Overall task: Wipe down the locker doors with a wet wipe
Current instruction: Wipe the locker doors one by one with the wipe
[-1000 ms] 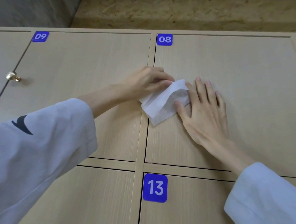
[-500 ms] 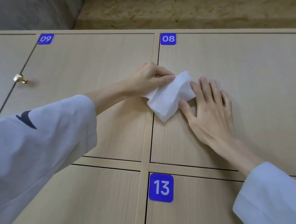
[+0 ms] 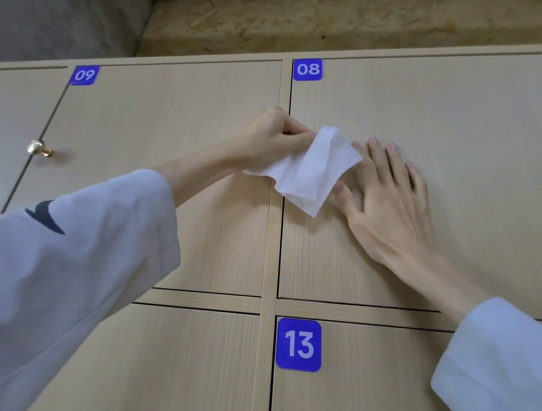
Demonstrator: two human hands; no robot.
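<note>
A white wet wipe (image 3: 312, 173) hangs folded over the seam between locker door 09 (image 3: 160, 136) and locker door 08 (image 3: 456, 127). My left hand (image 3: 273, 139) pinches the wipe's upper left edge with curled fingers. My right hand (image 3: 389, 196) lies flat on door 08 with straight fingers, just right of the wipe, its thumb and index finger partly hidden behind it. Both doors are pale wood with blue number tags.
A brass knob (image 3: 39, 148) sticks out at the left edge of door 09. Locker door 13 (image 3: 364, 383) lies below door 08, with another door to its left. Rough chipboard (image 3: 335, 23) and a grey wall (image 3: 63, 12) run above the lockers.
My left hand has lifted the wipe's edge away from the door and curled tighter on it. My right hand's fingers have slid off the wipe and stay flat on door 08.
</note>
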